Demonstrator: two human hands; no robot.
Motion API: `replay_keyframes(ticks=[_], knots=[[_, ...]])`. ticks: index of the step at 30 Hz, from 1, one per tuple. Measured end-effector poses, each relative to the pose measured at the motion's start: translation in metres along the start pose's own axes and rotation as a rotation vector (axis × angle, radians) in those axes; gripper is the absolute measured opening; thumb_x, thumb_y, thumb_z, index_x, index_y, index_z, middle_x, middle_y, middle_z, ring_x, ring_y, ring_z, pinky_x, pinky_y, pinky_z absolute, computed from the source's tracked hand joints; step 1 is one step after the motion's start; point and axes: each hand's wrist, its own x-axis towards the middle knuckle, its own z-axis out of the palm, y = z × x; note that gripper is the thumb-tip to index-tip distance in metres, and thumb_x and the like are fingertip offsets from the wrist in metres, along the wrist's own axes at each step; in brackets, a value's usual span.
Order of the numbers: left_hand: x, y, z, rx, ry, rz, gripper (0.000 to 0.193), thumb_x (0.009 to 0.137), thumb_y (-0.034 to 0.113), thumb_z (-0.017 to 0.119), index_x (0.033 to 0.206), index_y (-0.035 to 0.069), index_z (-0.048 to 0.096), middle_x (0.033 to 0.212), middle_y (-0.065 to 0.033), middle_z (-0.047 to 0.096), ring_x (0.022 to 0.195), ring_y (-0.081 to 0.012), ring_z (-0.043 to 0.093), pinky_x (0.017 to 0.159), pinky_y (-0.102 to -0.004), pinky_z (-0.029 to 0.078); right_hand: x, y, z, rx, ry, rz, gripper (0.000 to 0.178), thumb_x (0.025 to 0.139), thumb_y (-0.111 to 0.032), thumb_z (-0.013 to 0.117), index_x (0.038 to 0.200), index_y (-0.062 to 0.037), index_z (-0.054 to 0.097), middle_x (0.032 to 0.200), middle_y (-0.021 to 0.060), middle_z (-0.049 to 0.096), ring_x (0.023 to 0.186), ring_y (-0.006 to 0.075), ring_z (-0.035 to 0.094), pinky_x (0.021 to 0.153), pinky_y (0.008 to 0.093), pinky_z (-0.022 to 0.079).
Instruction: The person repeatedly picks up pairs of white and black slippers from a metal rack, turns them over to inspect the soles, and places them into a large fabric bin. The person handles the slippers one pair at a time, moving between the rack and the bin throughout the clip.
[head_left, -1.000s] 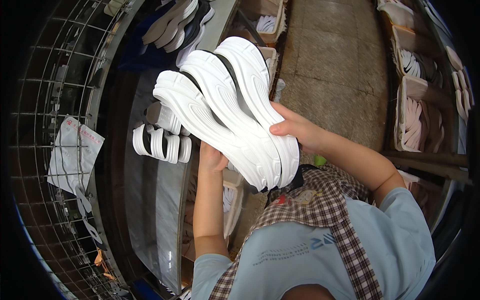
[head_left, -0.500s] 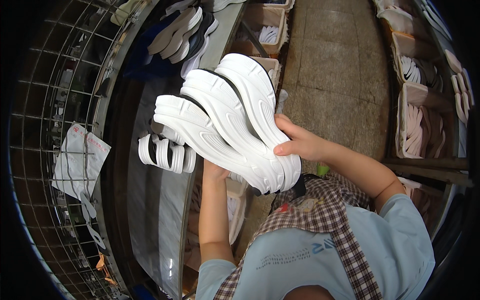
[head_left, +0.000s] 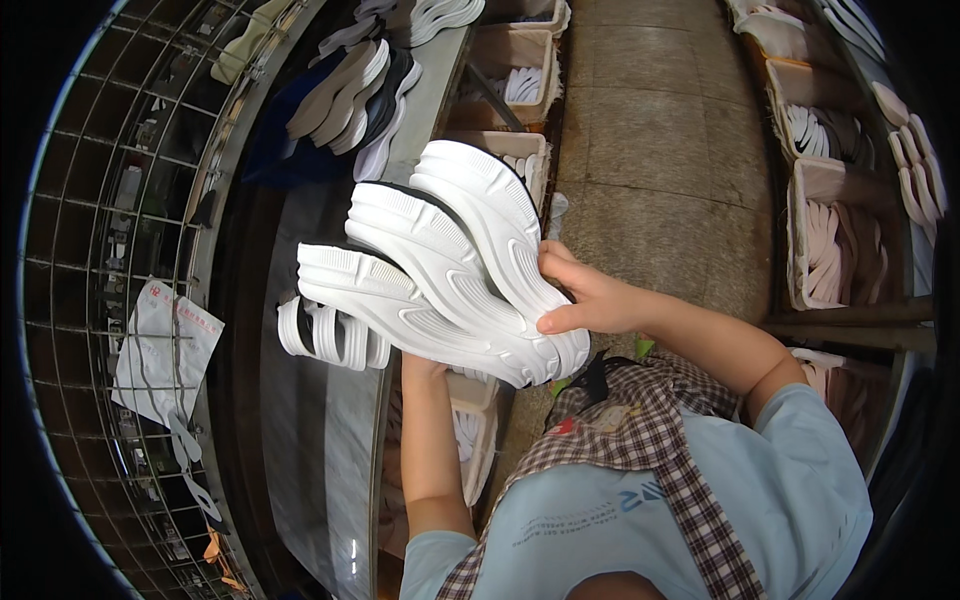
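Observation:
A fanned stack of white shoe soles with black inner edges is held in front of me, their ribbed sidewalls showing. My right hand grips the stack at its right end, the thumb lying on the white sidewall and fingers curled behind. From below, my left hand reaches under the soles; its fingers are hidden by them. Just left of the stack, more white soles stand close together on the grey worktop.
Beige and dark soles lie farther up the bench. Baskets of soles stand at the bench's right and across the aisle. A wire grid runs along the left, with a white printed bag by it.
The held soles have come down a little toward my body, tipping slightly flatter, and both hands keep their places on them. The surroundings have shifted slightly in view.

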Motion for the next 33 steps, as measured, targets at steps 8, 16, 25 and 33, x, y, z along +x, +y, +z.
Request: replay_keyframes(ticks=[8,16,25,33], knots=[[-0.001,0.008,0.015,-0.055,0.187,-0.025,0.055,0.094,0.035,0.046,0.136,0.001,0.037,0.128,-0.0182,0.049,0.112,-0.0278,0.053,0.089,-0.0392,0.05,0.008,-0.008,-0.017,-0.339,-0.008,-0.161,0.083,0.074,-0.032,0.071,0.139,0.0008,0.029,0.135,0.0191,0.026,0.13,0.0319,0.026,0.108,0.0379,0.026],[0.011,-0.002,0.002,-0.157,0.005,-0.249,0.055,0.094,0.035,0.047,0.136,0.001,0.036,0.128,-0.0184,0.048,0.111,-0.0287,0.053,0.088,-0.0402,0.05,0.029,0.017,-0.037,0.298,0.007,0.108,0.043,0.092,-0.009,0.043,0.135,-0.0046,0.042,0.146,0.011,0.032,0.133,0.0244,0.032,0.11,0.0357,0.028],[0.019,-0.02,0.014,-0.282,-0.122,-0.398,0.056,0.093,0.036,0.048,0.136,0.002,0.035,0.127,-0.0187,0.048,0.11,-0.0298,0.052,0.086,-0.0413,0.051,0.009,0.037,-0.01,0.52,0.167,0.004,0.046,0.087,-0.034,0.053,0.122,-0.0055,0.047,0.143,0.0157,0.026,0.129,0.0274,0.034,0.106,0.0413,0.031],[0.013,-0.024,0.022,-0.317,-0.143,-0.41,0.057,0.093,0.036,0.049,0.136,0.002,0.035,0.126,-0.0189,0.047,0.109,-0.0307,0.052,0.085,-0.0422,0.051,0.004,0.046,-0.008,0.485,0.163,-0.038,0.052,0.08,-0.034,0.064,0.121,-0.0083,0.046,0.142,0.0133,0.024,0.127,0.0275,0.035,0.104,0.0402,0.03]])
